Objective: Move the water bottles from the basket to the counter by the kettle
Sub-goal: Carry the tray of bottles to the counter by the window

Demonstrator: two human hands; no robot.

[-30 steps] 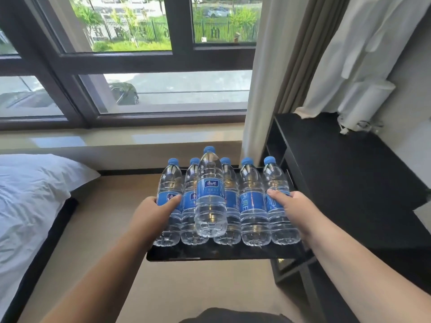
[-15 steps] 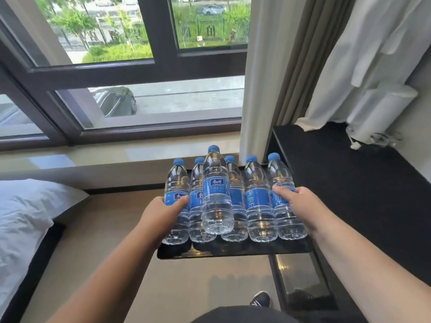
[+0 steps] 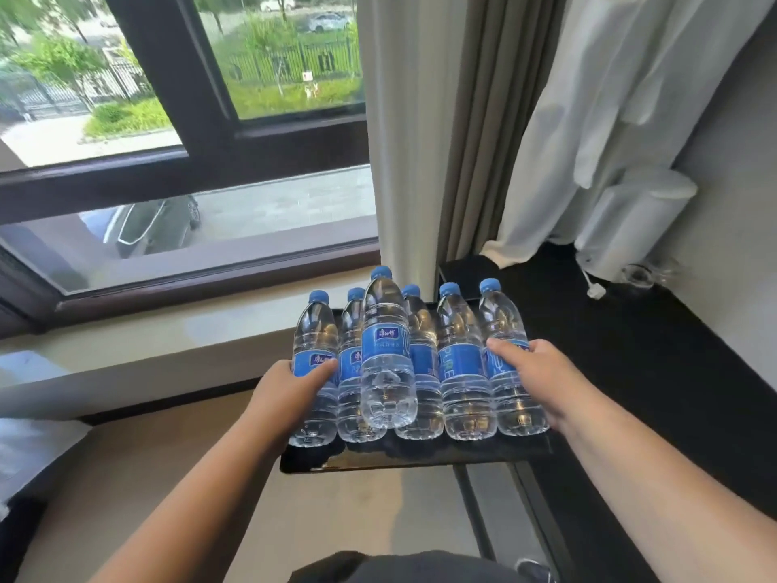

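Clear water bottles (image 3: 462, 363), blue caps (image 3: 449, 289), blue labels (image 3: 386, 342)

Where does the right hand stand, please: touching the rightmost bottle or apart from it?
Touching. In the head view the right hand lays its thumb across the blue label of the rightmost bottle, palm against its side.

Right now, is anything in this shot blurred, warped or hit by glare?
Head view: the bottles are sharp. The trees at top left are smeared by motion blur. The window frame slants and bows from the wide lens. Daylight glints on the glossy front edge of the tray.
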